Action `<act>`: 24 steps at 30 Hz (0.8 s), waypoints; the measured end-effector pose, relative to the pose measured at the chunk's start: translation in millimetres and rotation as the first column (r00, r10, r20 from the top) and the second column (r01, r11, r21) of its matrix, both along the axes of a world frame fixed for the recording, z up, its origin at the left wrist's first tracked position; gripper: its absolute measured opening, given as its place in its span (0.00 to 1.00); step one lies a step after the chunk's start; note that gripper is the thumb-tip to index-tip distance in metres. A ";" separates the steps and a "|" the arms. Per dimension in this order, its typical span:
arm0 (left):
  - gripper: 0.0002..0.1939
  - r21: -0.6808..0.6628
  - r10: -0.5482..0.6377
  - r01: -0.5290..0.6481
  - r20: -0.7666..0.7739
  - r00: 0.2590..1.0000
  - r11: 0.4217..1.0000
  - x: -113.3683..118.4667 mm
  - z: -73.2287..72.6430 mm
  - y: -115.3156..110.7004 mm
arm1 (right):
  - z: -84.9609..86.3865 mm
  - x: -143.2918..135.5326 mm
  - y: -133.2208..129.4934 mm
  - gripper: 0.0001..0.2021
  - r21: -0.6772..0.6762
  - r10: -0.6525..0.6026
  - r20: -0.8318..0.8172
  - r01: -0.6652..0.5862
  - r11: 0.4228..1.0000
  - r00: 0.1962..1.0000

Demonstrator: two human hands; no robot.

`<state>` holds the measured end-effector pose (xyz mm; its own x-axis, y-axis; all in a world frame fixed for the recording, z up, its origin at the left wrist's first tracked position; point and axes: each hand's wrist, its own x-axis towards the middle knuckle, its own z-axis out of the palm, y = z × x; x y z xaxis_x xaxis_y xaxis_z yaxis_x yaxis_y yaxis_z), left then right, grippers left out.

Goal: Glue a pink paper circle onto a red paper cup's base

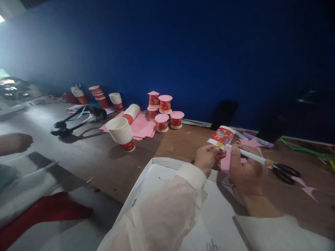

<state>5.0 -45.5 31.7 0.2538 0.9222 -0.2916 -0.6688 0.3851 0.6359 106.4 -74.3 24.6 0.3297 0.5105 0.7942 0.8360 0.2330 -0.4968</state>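
Just over the right end of the table, a red and white paper cup (222, 135) is tilted on its side. My left hand (205, 157) pinches its white rim. Closed round a slim white marker (251, 154), my right hand (247, 170) points one end at the yellow patch near the rim. Whether that end touches the cup I cannot tell. Pink paper scraps (225, 162) lie below the cup, and black-handled scissors (285, 173) rest beyond the marker's far end.
Several red cups with pink paper tops (165, 98) stand by the blue wall. Left of them are stacked paper cups (120, 130), pink sheets (142, 127) and a black headset-like object (78, 120). A white box lid (162, 162) lies before me. Another person's hand (15, 143) is at far left.
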 end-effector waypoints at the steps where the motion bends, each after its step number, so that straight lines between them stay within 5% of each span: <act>1: 0.08 -0.006 0.000 0.000 -0.006 1.000 1.000 -0.1 1.2 -0.3 | 0.4 -0.4 -0.4 0.13 -0.006 -0.009 0.003 0.009 1.000 1.000; 24: 0.07 0.076 0.001 -0.003 0.025 1.000 0.997 -1.6 -6.0 0.1 | 1.6 -4.6 -5.5 0.13 -0.032 0.024 0.065 -0.022 0.999 0.998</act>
<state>3.4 -45.4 25.7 0.2582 0.9420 -0.2145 -0.6853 0.3351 0.6466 101.8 -79.8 26.2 0.2658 0.5425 0.7969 0.8614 0.2375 -0.4490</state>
